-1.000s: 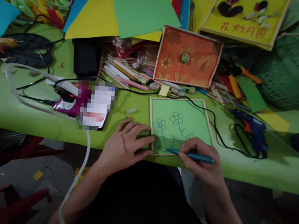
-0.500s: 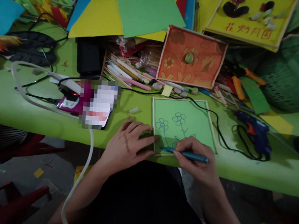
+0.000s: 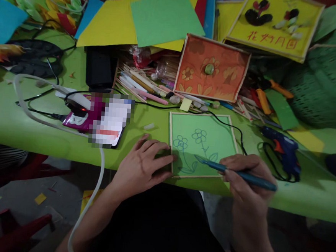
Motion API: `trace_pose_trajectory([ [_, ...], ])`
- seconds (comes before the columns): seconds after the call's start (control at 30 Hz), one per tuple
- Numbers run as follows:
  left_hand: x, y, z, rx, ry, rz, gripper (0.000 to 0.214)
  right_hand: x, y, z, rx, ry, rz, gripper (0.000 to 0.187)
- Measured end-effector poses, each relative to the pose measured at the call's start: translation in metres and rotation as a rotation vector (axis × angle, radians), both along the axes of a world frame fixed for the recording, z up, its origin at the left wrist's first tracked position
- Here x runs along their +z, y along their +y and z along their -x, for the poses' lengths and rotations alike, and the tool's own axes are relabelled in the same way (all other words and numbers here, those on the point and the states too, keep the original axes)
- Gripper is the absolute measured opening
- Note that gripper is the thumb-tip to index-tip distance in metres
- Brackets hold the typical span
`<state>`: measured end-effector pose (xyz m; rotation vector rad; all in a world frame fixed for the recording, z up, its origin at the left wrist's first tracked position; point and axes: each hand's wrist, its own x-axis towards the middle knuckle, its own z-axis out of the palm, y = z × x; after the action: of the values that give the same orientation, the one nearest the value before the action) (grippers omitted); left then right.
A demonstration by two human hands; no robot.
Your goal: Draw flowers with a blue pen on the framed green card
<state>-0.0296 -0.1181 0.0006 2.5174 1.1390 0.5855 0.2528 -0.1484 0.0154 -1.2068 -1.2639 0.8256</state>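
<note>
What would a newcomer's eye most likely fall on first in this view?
Probably the framed green sheet at the near edge of the table, bearing two drawn flowers, with the right hand holding a blue pen over it and the left hand at its left side. Next, perhaps, the orange framed picture beyond it.

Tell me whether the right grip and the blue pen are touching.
Touching. The head view shows the right grip closed around the blue pen, its barrel held between thumb and fingers.
</note>
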Motion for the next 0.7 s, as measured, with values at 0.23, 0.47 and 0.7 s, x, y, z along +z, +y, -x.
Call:
trace_pose_trajectory([
  [0.23,-0.002,-0.002,0.001,0.022,-0.044,0.027,0.038,-0.007,0.013,-0.017,-0.206,0.107,-0.025,0.014],
  [0.47,-0.001,-0.003,0.001,0.037,-0.052,0.006,0.031,-0.013,0.02,-0.027,-0.324,0.231,0.042,0.017],
  [0.7,0.001,-0.002,0.001,0.042,-0.055,-0.001,0.032,-0.016,0.024,-0.04,-0.284,0.355,0.073,0.014],
])
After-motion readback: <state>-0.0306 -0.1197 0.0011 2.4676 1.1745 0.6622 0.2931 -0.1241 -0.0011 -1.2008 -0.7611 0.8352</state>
